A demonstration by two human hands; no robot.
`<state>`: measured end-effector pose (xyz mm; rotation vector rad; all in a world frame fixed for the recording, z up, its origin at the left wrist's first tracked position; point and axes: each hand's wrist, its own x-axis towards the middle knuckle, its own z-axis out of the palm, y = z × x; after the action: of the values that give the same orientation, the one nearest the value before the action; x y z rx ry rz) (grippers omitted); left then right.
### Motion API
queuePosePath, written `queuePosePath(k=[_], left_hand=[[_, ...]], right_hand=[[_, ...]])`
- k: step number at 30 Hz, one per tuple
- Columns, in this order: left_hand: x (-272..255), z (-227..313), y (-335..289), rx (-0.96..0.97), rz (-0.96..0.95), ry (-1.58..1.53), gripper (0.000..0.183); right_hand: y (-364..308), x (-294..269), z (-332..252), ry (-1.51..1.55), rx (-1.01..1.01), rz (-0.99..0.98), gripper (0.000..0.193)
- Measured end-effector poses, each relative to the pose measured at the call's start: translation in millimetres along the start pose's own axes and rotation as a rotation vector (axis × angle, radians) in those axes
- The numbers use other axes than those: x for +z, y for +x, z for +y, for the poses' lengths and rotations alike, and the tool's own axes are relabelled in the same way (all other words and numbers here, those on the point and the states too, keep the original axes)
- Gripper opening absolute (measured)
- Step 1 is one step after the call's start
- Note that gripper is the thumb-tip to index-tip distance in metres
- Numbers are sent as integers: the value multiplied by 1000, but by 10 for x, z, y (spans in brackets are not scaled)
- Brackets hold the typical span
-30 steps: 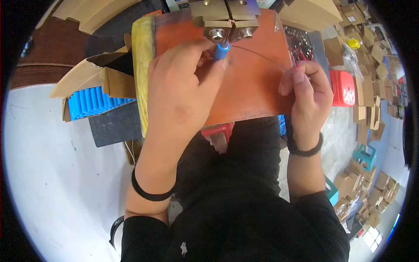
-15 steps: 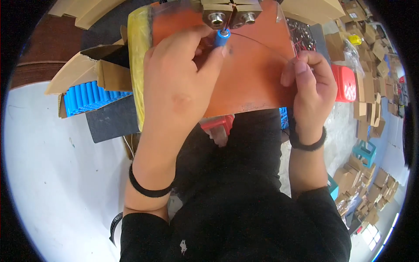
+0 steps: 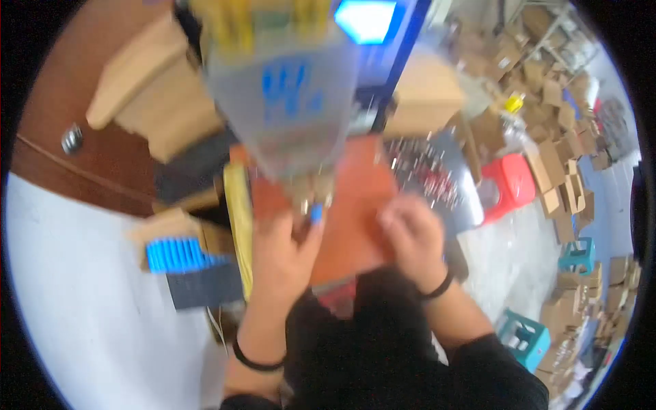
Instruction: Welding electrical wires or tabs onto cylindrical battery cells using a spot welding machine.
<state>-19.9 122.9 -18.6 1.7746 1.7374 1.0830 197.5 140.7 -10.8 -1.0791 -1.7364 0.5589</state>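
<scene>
A: Where is the small bright-blue cylinder (image 3: 316,214)?

B: At the fingertips of the left hand (image 3: 281,254), just at the near side of the metal tip (image 3: 316,193) of a pale grey, tapering machine housing (image 3: 290,113). Blur hides whether cylinder and tip touch.

A: And the left fingers?

B: Thumb and index finger pinch the cylinder; the others are mostly hidden, so I cannot tell how they stand.

A: What about the right hand (image 3: 417,240)?

B: It is over the right edge of the flat orange-brown sheet (image 3: 359,212), well apart from the cylinder. Its fingers curl toward the thumb, but I cannot tell whether they press together or pinch anything.

A: What is on the left?

B: A long yellow strip (image 3: 237,229) along the sheet's left edge and, farther left, an open brown cardboard box (image 3: 216,240) with a row of bright-blue cylinders (image 3: 179,255).

A: And on the right?

B: A scatter of small shiny and red pieces (image 3: 437,183), then a bright-red plastic container (image 3: 516,183). Nearer, on the far right, are 2 teal plastic stools (image 3: 529,342).
</scene>
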Motion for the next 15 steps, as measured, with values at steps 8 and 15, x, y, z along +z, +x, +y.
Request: queuePosePath(k=[8,15], left_hand=[[-209,92,-111,171,-172,-155,28],[-236,286,-47,170,-162,-42,27]], right_hand=[[140,42,-124,208,-101,-8,10],[259,108,-52,281,-74,-133,10]])
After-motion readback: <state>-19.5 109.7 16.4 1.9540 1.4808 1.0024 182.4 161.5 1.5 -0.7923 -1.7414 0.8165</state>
